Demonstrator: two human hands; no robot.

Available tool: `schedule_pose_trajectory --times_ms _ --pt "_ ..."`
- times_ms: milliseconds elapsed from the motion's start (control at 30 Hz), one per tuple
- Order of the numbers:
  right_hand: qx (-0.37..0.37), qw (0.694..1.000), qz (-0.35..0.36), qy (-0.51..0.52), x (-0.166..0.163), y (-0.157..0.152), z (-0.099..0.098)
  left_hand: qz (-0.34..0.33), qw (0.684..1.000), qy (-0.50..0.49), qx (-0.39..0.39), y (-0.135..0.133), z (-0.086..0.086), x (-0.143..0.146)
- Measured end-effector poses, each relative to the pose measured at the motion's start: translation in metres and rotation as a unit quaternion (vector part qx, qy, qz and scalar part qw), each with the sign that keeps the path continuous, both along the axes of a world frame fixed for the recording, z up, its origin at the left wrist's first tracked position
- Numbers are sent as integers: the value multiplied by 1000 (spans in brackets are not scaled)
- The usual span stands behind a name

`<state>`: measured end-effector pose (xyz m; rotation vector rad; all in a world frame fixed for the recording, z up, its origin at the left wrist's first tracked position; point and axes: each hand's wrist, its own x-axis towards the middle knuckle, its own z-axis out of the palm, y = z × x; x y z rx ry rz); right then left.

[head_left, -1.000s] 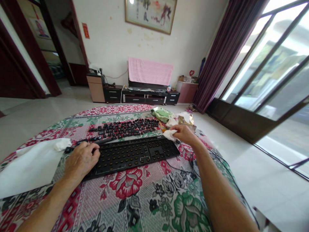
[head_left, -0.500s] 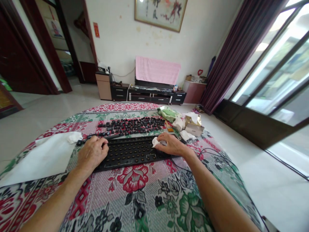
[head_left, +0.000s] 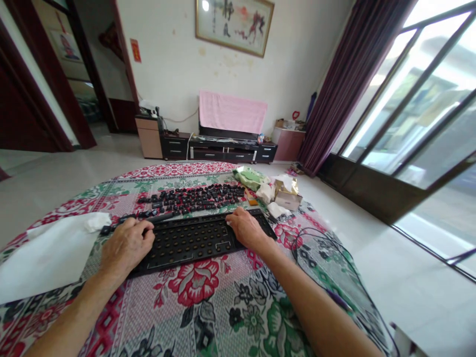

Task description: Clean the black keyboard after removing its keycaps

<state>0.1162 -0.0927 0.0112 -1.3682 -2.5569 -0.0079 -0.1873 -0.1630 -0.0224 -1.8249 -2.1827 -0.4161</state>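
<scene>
just moved from two o'clock onto the keyboard at mid-dial, pinching a mostly hidden white wad in the right hand; resting the curled left hand on its nine-o'clock end, with hold unclear; likely wiping now.

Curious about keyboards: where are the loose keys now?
In the head view, most loose keys lie on the tablecloth, just beyond the keyboard and left of the green bundle.

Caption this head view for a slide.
Left hand and right hand at a keyless keyboard, loose black keys spread behind it on floral cloth.
</scene>
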Motion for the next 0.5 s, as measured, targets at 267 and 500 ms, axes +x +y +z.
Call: schedule_pose_trajectory --times_ms 267,500 --pt "-25 997 74 22 6 7 0 0 995 -85 49 -2 11 -18" --pt "-22 997 65 36 8 19 -2 29 998 -62 -17 -4 18 -31"
